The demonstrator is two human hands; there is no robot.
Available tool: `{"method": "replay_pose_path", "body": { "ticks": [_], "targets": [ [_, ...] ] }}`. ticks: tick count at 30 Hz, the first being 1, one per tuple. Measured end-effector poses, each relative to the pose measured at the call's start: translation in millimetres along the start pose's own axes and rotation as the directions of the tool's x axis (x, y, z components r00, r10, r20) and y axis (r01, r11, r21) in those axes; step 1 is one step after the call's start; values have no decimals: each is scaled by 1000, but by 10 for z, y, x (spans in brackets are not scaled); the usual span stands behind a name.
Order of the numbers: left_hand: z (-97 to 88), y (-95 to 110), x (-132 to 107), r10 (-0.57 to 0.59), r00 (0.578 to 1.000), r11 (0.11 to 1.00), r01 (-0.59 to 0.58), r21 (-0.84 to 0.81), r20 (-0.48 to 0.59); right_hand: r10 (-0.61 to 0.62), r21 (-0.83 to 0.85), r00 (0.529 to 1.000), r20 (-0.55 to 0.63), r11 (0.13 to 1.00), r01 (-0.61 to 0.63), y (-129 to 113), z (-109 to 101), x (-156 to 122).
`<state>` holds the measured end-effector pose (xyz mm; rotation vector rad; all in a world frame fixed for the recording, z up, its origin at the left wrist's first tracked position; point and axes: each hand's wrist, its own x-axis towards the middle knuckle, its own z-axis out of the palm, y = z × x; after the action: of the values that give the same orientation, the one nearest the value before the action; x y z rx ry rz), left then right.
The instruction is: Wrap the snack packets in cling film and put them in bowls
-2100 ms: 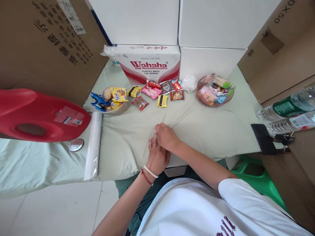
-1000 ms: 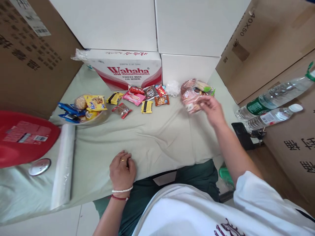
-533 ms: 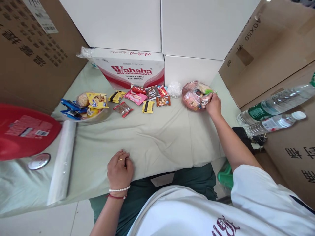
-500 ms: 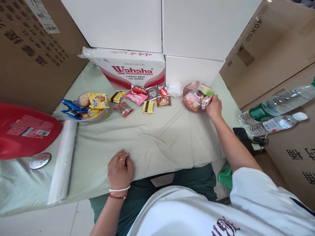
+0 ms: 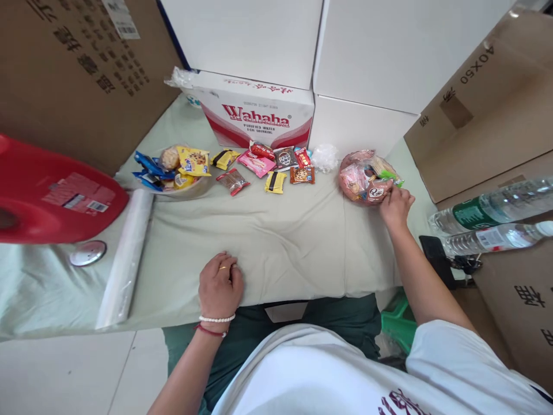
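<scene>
My right hand (image 5: 396,203) is at the right side of a pink bowl (image 5: 347,191) filled with wrapped snacks. Its fingers pinch the edge of a brown snack packet (image 5: 377,192) with a white round label, which lies over the bowl's front rim. My left hand (image 5: 221,282) rests on the cloth near the front edge, fingers curled in, with nothing visible in it. Between the bowls lie loose snacks, among them a yellow packet (image 5: 275,182), a pink packet (image 5: 256,163) and a brown packet (image 5: 302,175).
A pale bowl (image 5: 196,189) of snacks stands at the left. Nearby are a roll of plastic bags (image 5: 126,259), a red jug (image 5: 52,196) and a round metallic disc (image 5: 88,253). A Wahaha carton (image 5: 259,118) stands behind; water bottles (image 5: 492,239) lie at the right.
The view has shifted, so the table's things appear further right. The brown packet under my right hand has tilted and shows more of its label. My left hand stays curled on the cloth.
</scene>
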<state>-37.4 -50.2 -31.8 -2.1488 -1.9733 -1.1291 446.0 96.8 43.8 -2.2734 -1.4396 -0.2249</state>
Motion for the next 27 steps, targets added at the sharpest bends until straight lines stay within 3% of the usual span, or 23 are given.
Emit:
{"method": "replay_pose_path", "body": {
  "ticks": [3,5,7,10,12,16,20,24,27],
  "targets": [
    [-12,4,-18,-31,998,999,30,-14,-49,-33,103,979,-201,993,55,-47,-167,-25],
    [-18,1,-22,-33,998,999,32,-24,-51,-142,151,950,-278,970,189,-245,-275,-50],
    [-20,-5,-20,-16,999,1000,16,-20,-35,-310,180,931,-194,921,344,-570,-314,-47],
    [-15,-13,-13,18,1000,1000,-18,4,-22,-521,187,853,34,841,507,-1166,-175,74],
    [-11,-12,-15,26,1000,1000,-26,4,-17,-549,152,830,101,833,532,-1527,23,236],
    [-11,1,-29,-30,1000,999,30,-14,5,-437,86,891,125,899,429,-1989,404,659],
    [-18,14,-32,-72,997,997,72,-30,16,-309,70,934,180,951,301,-2122,457,1023],
    [-14,16,-26,-68,997,996,69,-53,21,-293,91,955,49,953,288,-2035,238,1152],
    [-21,10,-20,-72,997,995,72,-66,0,-316,112,943,104,946,305,-1890,67,1108]
  ]
}}
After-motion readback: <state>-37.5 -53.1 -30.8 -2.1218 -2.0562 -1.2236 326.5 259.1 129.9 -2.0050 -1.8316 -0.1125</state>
